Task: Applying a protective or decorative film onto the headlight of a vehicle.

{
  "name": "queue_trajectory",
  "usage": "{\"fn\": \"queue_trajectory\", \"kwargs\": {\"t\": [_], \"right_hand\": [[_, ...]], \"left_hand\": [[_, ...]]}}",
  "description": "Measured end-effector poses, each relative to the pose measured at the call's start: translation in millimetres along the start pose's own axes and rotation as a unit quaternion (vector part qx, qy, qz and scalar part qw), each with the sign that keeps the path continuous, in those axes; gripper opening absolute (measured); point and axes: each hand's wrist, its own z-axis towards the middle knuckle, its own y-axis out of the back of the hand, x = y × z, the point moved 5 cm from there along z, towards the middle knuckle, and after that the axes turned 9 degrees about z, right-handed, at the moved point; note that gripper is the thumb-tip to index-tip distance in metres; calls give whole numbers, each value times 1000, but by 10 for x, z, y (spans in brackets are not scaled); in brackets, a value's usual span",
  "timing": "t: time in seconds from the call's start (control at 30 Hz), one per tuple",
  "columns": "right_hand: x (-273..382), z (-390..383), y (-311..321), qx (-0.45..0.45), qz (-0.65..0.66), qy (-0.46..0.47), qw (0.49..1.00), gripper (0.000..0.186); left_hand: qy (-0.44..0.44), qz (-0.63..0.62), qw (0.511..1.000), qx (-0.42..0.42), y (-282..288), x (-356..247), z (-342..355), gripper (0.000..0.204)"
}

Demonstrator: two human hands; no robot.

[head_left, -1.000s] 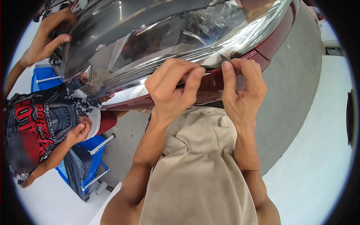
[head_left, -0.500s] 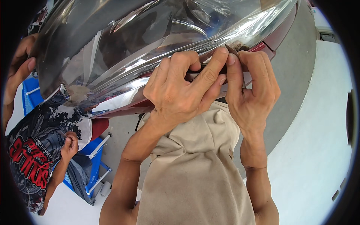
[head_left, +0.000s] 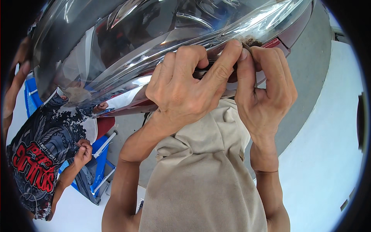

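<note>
My left hand [head_left: 193, 81] is at the lower edge of a large glossy light housing [head_left: 123, 34] with a clear cover and chrome trim. Its index finger stretches to the edge; the other fingers curl, their hold partly hidden. Beside it, my right hand [head_left: 266, 89] pinches a thin dark piece [head_left: 247, 48] at that edge, its thumb touching or very near my left index fingertip. Brownish grime shows just above the fingertips. Red bodywork [head_left: 282, 46] borders the housing. Beige cloth [head_left: 201, 178] lies below both hands, between my forearms.
A co-worker in a dark printed shirt [head_left: 42, 154] is at the left, a hand [head_left: 83, 152] raised near the waist. Another hand [head_left: 19, 81] reaches up at the far left beside the housing. A blue folding frame [head_left: 100, 170] stands behind, over grey and white flooring [head_left: 317, 162].
Both my hands have moved upward in the view, the left index finger extending toward the right thumb. The co-worker and the far-left hand appear further down and left than a second ago.
</note>
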Motion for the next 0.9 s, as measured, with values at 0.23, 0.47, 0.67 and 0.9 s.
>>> {"fn": "queue_trajectory", "kwargs": {"t": [0.23, 0.47, 0.67, 0.9], "right_hand": [[95, 32, 5, -13, -9, -14, 1000, 8], [89, 48, -44, 14, 44, -17, 999, 12], [114, 47, -73, 17, 13, -2, 1000, 13], [130, 109, -125, -8, 17, -1, 1000, 14]], "left_hand": [[19, 12, 1000, -1, 13, 10, 22, 49], [30, -73, 996, -48, 55, 106, -35, 48], [34, -68, 996, -40, 48, 122, -18, 47], [46, -38, 998, -29, 0, 164, 15, 48]]}}
